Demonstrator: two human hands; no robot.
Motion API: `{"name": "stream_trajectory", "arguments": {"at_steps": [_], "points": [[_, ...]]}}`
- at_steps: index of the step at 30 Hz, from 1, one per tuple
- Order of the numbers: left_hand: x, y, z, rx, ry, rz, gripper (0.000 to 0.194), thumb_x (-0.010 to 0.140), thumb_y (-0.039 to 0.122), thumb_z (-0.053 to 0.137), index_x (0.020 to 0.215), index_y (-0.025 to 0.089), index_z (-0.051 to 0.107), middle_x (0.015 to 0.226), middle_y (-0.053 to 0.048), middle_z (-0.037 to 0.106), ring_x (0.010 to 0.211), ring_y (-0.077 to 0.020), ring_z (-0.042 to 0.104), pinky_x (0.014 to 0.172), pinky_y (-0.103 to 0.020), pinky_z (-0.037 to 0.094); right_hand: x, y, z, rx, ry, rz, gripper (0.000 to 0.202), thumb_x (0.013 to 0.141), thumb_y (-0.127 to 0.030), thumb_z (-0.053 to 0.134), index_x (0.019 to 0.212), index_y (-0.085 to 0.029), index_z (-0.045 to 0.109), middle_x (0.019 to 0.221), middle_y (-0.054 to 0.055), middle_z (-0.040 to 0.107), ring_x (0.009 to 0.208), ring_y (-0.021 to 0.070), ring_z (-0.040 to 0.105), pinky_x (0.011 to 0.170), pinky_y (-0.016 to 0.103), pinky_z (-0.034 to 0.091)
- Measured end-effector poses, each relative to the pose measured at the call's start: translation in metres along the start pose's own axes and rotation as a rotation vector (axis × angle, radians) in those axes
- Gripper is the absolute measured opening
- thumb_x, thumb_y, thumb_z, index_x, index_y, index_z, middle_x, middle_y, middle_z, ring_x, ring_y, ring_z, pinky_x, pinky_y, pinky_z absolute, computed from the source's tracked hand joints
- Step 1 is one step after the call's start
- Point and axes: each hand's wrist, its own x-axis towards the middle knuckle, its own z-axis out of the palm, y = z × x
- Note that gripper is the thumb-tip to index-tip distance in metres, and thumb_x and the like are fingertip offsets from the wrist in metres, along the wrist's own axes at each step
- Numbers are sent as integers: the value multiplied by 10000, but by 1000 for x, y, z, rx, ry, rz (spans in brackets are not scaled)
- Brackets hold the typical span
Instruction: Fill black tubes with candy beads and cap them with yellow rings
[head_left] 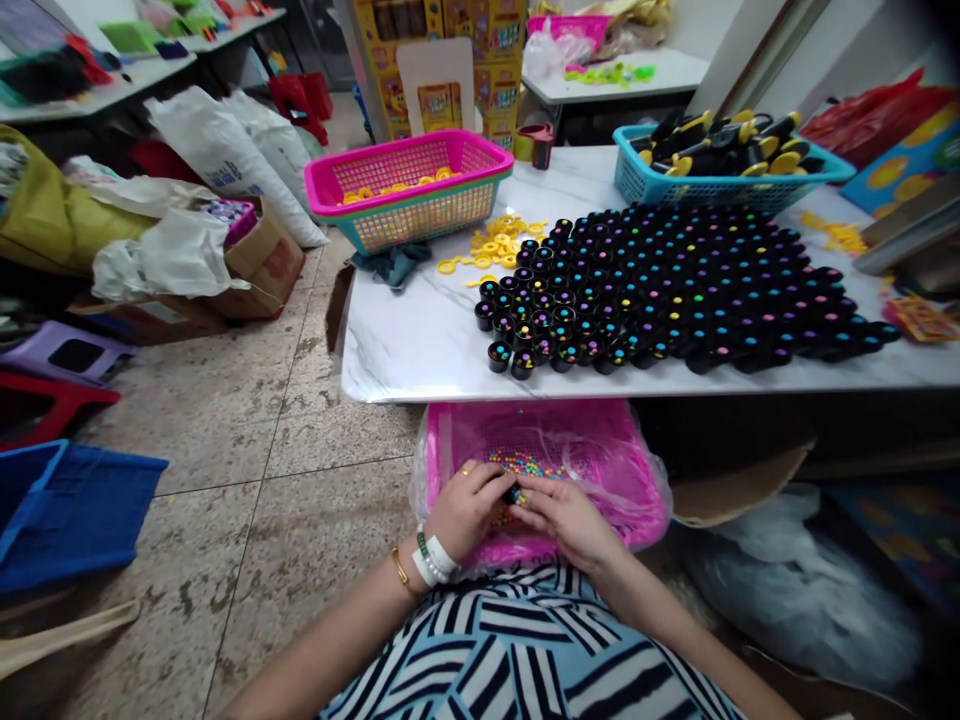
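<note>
In my lap stands a pink basket (646,500) lined with clear plastic, with many small coloured beads (529,462) on its bottom. Over the beads my left hand (469,505) is closed around a small black cup (513,494), mostly hidden by the fingers. My right hand (566,515) meets it from the other side, its fingers drawn together at the cup's edge; what they pinch is hidden. On the table beyond, rows of black cups (675,290) stand upright close together, with coloured beads showing in their tops.
Yellow plastic pieces (499,240) lie on the white table (412,345), left of the cups. Behind stand a pink and teal basket (420,215) and a blue basket (697,190) of black and yellow parts. A blue bin (97,510) and white sacks (225,150) are on the left.
</note>
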Motion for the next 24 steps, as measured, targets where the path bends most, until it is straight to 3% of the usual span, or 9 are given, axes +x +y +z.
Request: {"name": "stream_trajectory", "arguments": {"at_steps": [4,8,13,17,20,22,24], "points": [[-2,8,11,-59,6,-47,315,924,189,521,1232,162,581,1099,-130,666,969,-221,609,822,-377,557,-5,-8,-11,-88,7,18,326,625,-231,797,949,-201,773,891,14,748,838,138,697,931,322,542],[0,26,22,-40,-35,-19,325,923,199,520,1243,151,559,1084,-146,664,953,-236,638,790,-386,568,-10,-24,-23,-409,-20,29,261,664,-240,736,919,-212,783,799,-2,754,746,162,708,805,333,592],[12,38,28,-214,31,-172,269,863,98,519,1117,174,568,1053,-111,645,980,-224,635,847,-376,559,-18,-45,-22,-763,144,-162,296,684,-214,693,964,-244,784,841,13,770,686,199,714,683,346,613],[18,34,31,-424,219,-337,242,806,69,580,1012,196,571,977,-68,634,951,-210,627,828,-354,551,-21,-52,-16,-687,211,-216,301,670,-294,747,958,-213,780,888,57,775,776,236,727,773,386,602],[20,34,27,-496,281,-426,236,747,77,665,935,198,589,911,-47,650,876,-208,637,770,-350,550,-20,-41,-21,-677,253,-288,246,669,-354,761,865,-208,787,938,87,772,921,282,715,911,456,551],[22,34,17,-553,328,-419,276,712,69,703,932,201,602,914,-41,663,871,-201,645,760,-337,553,-16,-28,-28,-758,266,-357,222,718,-397,722,852,-235,793,1022,99,758,1012,311,694,990,518,493],[29,30,-3,-568,414,-379,322,718,56,694,988,210,612,965,-46,675,919,-197,650,799,-336,554,-11,-16,-34,-878,176,-398,232,761,-412,690,904,-264,797,1083,99,741,1086,330,666,1033,556,448]]}}
